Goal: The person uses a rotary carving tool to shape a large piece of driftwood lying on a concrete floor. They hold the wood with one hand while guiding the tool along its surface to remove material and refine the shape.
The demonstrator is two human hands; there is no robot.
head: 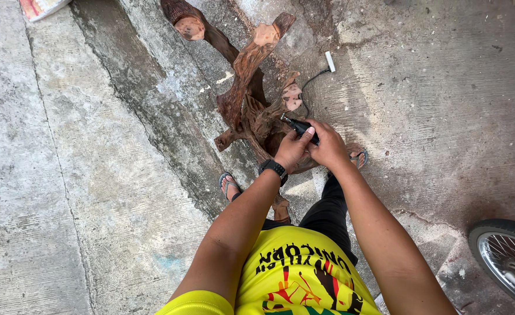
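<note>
Both hands met on a small black power tool (299, 126) above a gnarled reddish piece of driftwood (251, 99) standing on the concrete floor (94, 175). The left hand (292, 150) had its fingers clamped around the tool's body; the right hand (329, 144) gripped it from behind. Its cord (311, 81) ran to a white plug (330, 61).

**Rough wood, matt plastic, worn concrete**

The twisted root piece (251, 99) is bare reddish-brown wood, rough and matt, with paler smooth cut ends. The small tool (300, 127) looks like black matt plastic with a metal tip. The floor (82, 175) is grey concrete, coarse, stained and cracked. The wheel (511, 259) shows dull rubber and shiny metal spokes.
</note>
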